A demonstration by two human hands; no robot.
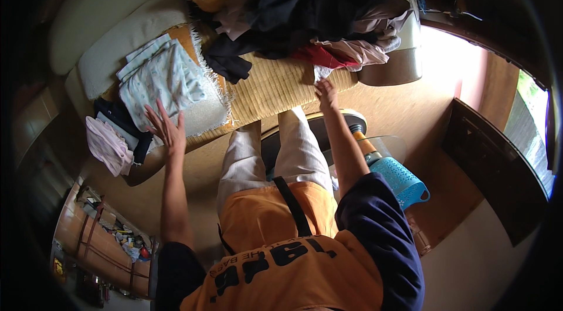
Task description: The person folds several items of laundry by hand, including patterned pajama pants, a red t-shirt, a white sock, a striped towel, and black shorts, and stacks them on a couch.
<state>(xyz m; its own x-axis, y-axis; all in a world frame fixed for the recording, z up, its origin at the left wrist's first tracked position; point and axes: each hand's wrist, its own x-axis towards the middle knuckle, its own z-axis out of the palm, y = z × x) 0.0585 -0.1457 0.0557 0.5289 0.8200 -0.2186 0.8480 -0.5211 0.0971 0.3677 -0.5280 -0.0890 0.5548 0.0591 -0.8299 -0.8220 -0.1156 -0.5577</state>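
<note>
My left hand (167, 128) is spread, palm down, over the lower edge of a folded pale blue patterned cloth (162, 75) on the sofa; whether it touches is unclear. Beside it lie folded dark garments (118, 119) and a folded lilac garment (107, 144). On the other side, my right hand (325, 91) is at the sofa's front edge, its fingers at a small white cloth (322, 72). I cannot tell whether they grip it. Just beyond are a red garment (321, 56), a pale pink garment (363, 51) and a heap of dark clothes (308, 3).
The sofa has a ribbed yellow-brown cover (272, 91) and a fringed white mat (215, 113). A blue perforated plastic basket (398, 179) stands right of my legs, near a round dark-topped object (314, 133). A dark wooden panel (488, 166) stands farther right.
</note>
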